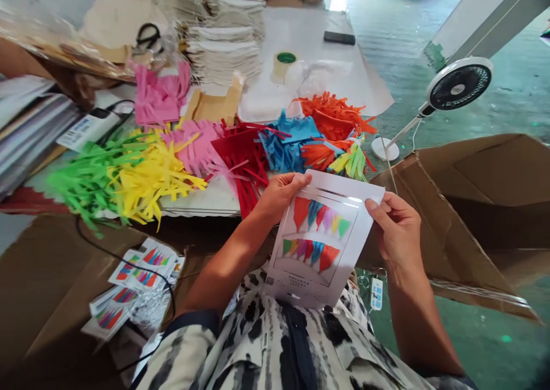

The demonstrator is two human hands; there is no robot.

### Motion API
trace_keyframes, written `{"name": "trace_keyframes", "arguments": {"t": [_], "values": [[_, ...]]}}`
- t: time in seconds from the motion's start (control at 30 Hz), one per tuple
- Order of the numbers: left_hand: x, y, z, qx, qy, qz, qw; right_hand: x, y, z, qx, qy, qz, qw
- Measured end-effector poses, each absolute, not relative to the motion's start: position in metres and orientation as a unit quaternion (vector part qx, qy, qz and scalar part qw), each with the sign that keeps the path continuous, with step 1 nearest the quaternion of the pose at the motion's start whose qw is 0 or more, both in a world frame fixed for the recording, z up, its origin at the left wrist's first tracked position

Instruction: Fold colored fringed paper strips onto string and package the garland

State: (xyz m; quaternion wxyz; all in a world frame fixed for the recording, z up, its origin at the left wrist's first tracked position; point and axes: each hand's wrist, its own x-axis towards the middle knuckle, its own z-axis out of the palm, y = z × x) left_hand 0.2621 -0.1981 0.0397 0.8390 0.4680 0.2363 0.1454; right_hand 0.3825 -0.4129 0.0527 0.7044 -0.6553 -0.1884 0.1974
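Observation:
Held between my two hands is a flat white package (318, 235) printed with rows of coloured tassel bunting, its lettering upside down to me. My left hand (281, 194) pinches its far left corner, and my right hand (396, 221) grips the far right corner. Just beyond it on the table lie bundles of fringed strips: green (92, 169), yellow (148, 178), pink (195, 144), dark red (240, 155), blue (287, 141) and orange (333, 118). A small multicoloured tassel (350, 161) sits near the right end.
Stacks of off-white sheets (227, 35), a tape roll (284, 66), black scissors (148, 38) and a dark phone-like object (339, 38) are farther back. Similar printed packages (144, 267) lie in a carton at lower left. An open cardboard box (468, 207) and a fan (459, 86) stand right.

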Motion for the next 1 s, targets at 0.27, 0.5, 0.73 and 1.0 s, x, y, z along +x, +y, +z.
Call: {"name": "trace_keyframes", "arguments": {"t": [0.27,0.5,0.73,1.0], "values": [[0.260,-0.199,0.045,0.534,0.192,0.165,0.807,0.389,-0.420,0.050,-0.658,-0.197,0.176,0.705],[0.244,-0.184,0.059,0.603,0.153,0.126,0.772,0.399,-0.414,0.047,-0.644,-0.232,0.290,0.669],[0.240,-0.171,0.068,0.669,0.087,0.097,0.732,0.410,-0.410,0.040,-0.651,-0.339,0.268,0.624],[0.221,-0.167,0.081,0.720,0.063,0.044,0.689,0.408,-0.411,0.050,-0.639,-0.492,0.202,0.556]]}}
